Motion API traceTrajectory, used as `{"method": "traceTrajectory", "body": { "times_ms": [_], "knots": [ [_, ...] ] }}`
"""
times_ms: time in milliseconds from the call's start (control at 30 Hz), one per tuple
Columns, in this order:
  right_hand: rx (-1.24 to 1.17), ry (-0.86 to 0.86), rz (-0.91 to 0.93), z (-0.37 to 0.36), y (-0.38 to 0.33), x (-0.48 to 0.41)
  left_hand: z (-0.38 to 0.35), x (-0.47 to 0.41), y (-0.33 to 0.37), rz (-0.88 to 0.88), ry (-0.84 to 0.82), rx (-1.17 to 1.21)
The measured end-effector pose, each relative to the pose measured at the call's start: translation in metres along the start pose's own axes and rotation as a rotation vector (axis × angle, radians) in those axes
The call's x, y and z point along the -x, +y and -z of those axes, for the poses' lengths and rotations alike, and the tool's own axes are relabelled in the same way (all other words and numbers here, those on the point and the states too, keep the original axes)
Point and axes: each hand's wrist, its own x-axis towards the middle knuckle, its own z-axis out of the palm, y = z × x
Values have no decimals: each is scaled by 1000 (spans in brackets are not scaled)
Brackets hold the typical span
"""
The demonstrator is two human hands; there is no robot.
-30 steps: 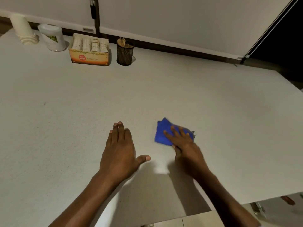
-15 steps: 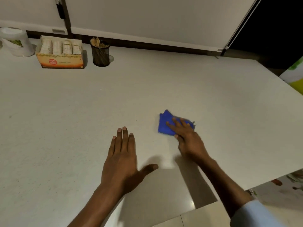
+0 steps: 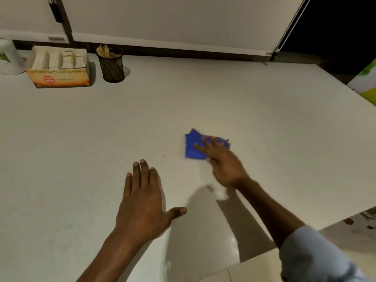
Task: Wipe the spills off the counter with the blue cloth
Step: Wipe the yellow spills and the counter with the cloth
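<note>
1. The right hand [image 3: 224, 164] lay palm down on the blue cloth [image 3: 194, 146], fingers spread flat and pressing the cloth against the surface [image 3: 264, 119] rather than curled round it.
2. The cloth sat folded into a small pad near the middle of the surface, its left part showing and its right part under the fingers; the hand and cloth looked a little blurred.
3. The left hand [image 3: 142, 202] rested flat on the surface, open with the fingers together and the thumb stuck out to the right, holding nothing, well apart from the cloth.
4. A few tiny dark specks [image 3: 158, 151] showed on the surface between the left hand and the cloth.
5. The right arm wore a light blue sleeve [image 3: 311, 253] at the lower right edge of the view.
6. At the back left stood a cardboard box [image 3: 61, 77] of wrapped sachets, with a black mesh cup [image 3: 111, 66] of wooden sticks just beside it on its right.
7. A white container [image 3: 9, 58] stood left of the box, partly cut off by the edge of the view.
8. Pale panels [image 3: 173, 21] ran along the back of the surface.
</note>
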Motion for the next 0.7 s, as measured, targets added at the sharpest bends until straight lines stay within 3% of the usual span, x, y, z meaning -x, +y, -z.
{"method": "traceTrajectory", "body": {
  "times_ms": [167,300,467,700],
  "knots": [
    [13,96,-257,18,30,-74,2,7,-1,-9,42,39],
    [-57,76,-122,-21,-25,-86,-1,8,-6,-39,83,68],
    [-66,-85,168,-37,-75,-21,8,11,-26,34,240,216],
    [-21,28,-51,-30,-58,-60,12,19,-72,171,220,65]
  ]
}}
